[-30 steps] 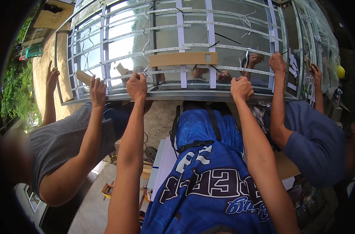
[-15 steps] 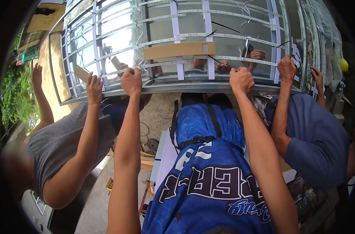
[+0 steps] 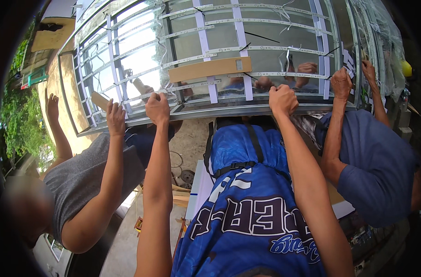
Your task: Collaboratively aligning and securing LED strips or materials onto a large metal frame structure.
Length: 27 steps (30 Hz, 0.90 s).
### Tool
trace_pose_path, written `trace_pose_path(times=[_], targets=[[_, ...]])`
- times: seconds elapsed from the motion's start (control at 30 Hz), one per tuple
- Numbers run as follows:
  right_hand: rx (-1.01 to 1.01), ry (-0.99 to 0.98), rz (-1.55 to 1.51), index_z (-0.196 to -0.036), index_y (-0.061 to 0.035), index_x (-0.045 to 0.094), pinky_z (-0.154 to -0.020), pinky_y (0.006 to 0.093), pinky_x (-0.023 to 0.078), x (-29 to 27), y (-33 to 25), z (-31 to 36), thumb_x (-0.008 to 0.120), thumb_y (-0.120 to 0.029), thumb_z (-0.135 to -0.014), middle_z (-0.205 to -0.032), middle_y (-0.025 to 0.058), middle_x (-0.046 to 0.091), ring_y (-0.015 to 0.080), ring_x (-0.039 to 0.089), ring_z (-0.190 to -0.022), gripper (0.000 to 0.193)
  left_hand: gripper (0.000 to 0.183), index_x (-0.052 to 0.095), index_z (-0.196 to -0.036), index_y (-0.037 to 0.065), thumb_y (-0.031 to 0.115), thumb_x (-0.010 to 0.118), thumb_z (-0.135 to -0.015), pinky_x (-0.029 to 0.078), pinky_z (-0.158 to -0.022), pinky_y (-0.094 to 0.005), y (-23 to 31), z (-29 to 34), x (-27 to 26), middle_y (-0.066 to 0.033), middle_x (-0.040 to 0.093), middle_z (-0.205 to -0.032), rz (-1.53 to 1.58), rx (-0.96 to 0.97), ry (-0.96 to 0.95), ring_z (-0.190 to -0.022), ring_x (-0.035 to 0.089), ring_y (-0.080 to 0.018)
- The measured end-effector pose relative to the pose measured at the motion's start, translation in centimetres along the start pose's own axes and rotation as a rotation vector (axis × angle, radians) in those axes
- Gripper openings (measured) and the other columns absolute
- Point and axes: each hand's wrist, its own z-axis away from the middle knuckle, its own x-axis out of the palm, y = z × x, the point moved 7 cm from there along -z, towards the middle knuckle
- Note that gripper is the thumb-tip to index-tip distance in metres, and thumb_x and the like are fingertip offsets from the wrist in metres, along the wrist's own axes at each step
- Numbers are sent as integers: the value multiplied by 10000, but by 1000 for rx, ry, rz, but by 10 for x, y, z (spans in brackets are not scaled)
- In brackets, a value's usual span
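A metal-framed panel [image 3: 205, 110] lies ahead of me, with rows of white LED strips [image 3: 284, 74] across its glossy, reflective surface. Both my hands are over its near edge. My left hand [image 3: 157, 108] is closed in a pinch near the left end of the nearest strip row. My right hand [image 3: 283, 100] is closed too, fingers curled, just in front of that row's right part. What either hand pinches is too small or hidden to tell. Between them, a brown cardboard strip [image 3: 209, 70] with a small cut-out lies across the nearest LED rows.
White crossbars [image 3: 242, 51] run under the LED strips, with black cable ties [image 3: 262, 37] and loose wires. A co-worker in grey [image 3: 95, 184] at left holds a cardboard piece [image 3: 99, 100]. Another in navy [image 3: 372, 161] grips the right side. Clear plastic sheeting [image 3: 390, 55] hangs at far right.
My hands sit slightly lower in the picture, still closed, as the view has shifted a little. The cardboard strip looks slightly tilted. The right co-worker's far hand has moved up along the frame.
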Motion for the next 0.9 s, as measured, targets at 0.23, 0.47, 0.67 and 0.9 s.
trace_pose_path(times=[0.23,0.47,0.67,0.9], targets=[[4,-14,-3,-811,-75,713,-714,443,530,-5,-4,2,537,-312,-795,-812,184,690,355,681,-799,296,291,654,-735,19,293,589,-808,488,-688,-431,3,1,-4,-180,657,-712,-5,1,-16,-697,642,-366],[22,-39,-10,-811,-73,709,-718,448,529,1,-1,2,552,-300,-804,-807,183,688,357,679,-793,277,214,664,-857,32,239,666,-803,478,-654,-341,-9,-6,24,-87,655,-715,383,-121,-87,-649,611,-190],[43,-2,-6,-786,-89,701,-700,457,517,-3,-1,2,574,-322,-796,-784,182,678,374,664,-780,265,120,691,-848,16,113,654,-789,489,-635,-330,246,-23,91,-117,664,-751,696,566,-462,-652,638,-232],[43,90,-78,-735,-90,677,-666,465,502,-3,5,7,581,-314,-800,-728,160,671,375,654,-727,253,74,659,-756,68,82,587,-766,468,-831,-375,373,9,196,-38,655,-936,133,1443,-391,-1033,563,-244]])
